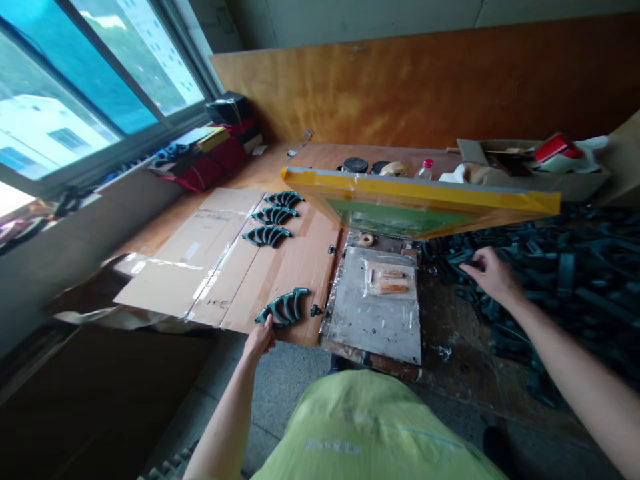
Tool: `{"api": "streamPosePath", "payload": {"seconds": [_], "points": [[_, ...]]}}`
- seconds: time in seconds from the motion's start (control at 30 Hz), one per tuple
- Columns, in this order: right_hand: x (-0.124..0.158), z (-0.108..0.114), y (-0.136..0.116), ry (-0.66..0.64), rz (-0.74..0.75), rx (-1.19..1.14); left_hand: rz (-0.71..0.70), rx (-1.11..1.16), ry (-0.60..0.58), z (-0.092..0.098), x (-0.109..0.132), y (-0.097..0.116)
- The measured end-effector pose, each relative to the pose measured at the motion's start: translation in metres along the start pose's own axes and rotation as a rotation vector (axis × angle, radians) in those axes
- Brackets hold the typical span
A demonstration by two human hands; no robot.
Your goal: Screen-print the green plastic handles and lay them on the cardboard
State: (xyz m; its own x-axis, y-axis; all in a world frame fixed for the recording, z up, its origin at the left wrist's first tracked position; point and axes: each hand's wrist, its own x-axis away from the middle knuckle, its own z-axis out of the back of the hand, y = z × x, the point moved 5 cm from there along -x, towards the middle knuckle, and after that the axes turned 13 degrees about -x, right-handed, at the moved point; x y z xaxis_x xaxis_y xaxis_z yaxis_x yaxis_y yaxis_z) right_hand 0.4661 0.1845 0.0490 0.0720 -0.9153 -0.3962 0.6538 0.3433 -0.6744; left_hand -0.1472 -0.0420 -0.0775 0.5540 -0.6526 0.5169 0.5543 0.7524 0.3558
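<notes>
My left hand (260, 339) pinches the near end of a dark green curved, slatted part (285, 308), which rests on the cardboard (240, 293) near its front edge. Farther back on the same cardboard lie three similar slatted parts (267, 235) in a column. On the right, my right hand (493, 275) reaches to the left side of a big heap of dark green parts (570, 273). Its fingers are closed on one dark green part (466, 261), whose full shape blends into the heap.
Between my hands is a grey metal plate (370, 320) holding a small jig with orange-brown pieces (393, 283). Over its back hangs a tilted screen frame with yellow tape (425, 193). Behind stand dark lidded jars (355, 165), a red-capped bottle (426, 170) and an open carton (545, 177).
</notes>
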Motion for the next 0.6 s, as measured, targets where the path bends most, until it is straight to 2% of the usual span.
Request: {"api": "streamPosePath", "payload": {"seconds": [0.07, 0.13, 0.2, 0.27, 0.33, 0.47, 0.53, 0.6], "points": [[0.013, -0.045, -0.051, -0.09, 0.115, -0.064, 0.024, -0.008, -0.042, 0.007, 0.001, 0.006], [0.027, -0.09, -0.088, -0.186, 0.226, -0.113, -0.011, 0.024, -0.032, 0.018, -0.003, 0.021], [0.041, -0.13, -0.108, -0.316, 0.298, -0.126, -0.087, 0.09, 0.006, 0.031, -0.007, 0.05], [0.05, -0.155, -0.114, -0.417, 0.334, -0.102, -0.199, 0.187, 0.051, 0.047, -0.006, 0.092], [0.053, -0.167, -0.112, -0.455, 0.336, -0.041, -0.361, 0.324, 0.104, 0.065, 0.005, 0.146], [0.05, -0.17, -0.112, -0.451, 0.292, 0.083, -0.703, 0.58, 0.209, 0.106, 0.052, 0.255], [0.051, -0.173, -0.117, -0.465, 0.275, 0.165, -0.811, 0.709, 0.239, 0.121, 0.073, 0.295], [0.053, -0.177, -0.124, -0.479, 0.259, 0.244, -0.866, 0.8, 0.231, 0.128, 0.086, 0.322]]}}
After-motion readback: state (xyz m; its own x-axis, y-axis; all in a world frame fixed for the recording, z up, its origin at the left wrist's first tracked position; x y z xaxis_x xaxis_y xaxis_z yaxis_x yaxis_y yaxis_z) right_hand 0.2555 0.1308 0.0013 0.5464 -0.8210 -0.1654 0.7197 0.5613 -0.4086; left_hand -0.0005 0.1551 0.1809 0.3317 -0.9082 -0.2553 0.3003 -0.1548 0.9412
